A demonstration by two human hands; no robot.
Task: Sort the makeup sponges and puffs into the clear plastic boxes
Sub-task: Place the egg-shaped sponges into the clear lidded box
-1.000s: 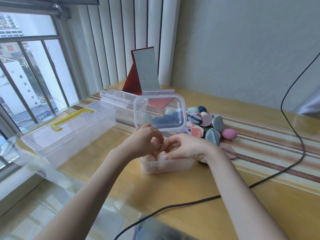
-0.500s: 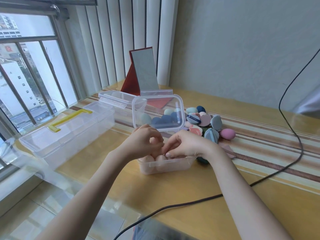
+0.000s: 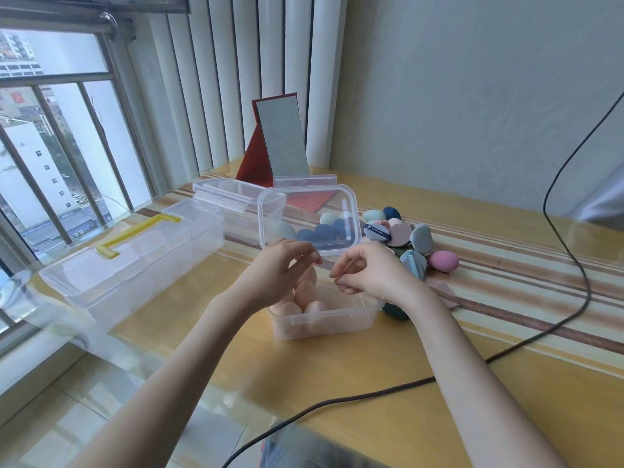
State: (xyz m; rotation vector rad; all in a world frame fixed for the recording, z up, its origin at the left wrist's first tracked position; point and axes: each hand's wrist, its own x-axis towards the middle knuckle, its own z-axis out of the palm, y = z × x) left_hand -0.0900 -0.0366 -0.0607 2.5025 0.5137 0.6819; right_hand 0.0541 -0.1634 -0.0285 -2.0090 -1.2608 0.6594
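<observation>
A home: wooden table [image 3: 337, 366] by high-rise window [image 3: 60, 146], vanity mirror [image 3: 282, 140].

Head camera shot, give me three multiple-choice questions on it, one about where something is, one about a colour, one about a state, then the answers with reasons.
1. Where does the loose pile of sponges and puffs lie?
A. inside the long box
B. on the table right of the small box
C. on the windowsill

2. What colour is the handle on the long box?
A. yellow
B. red
C. black

3. How is the lid of the small box?
A. snapped shut
B. lying flat on the table
C. raised open

Answers: B, the pile sits on the striped tabletop beside that box; A, the bar is plainly yellow; C, the lid stands upright behind both hands.
</observation>
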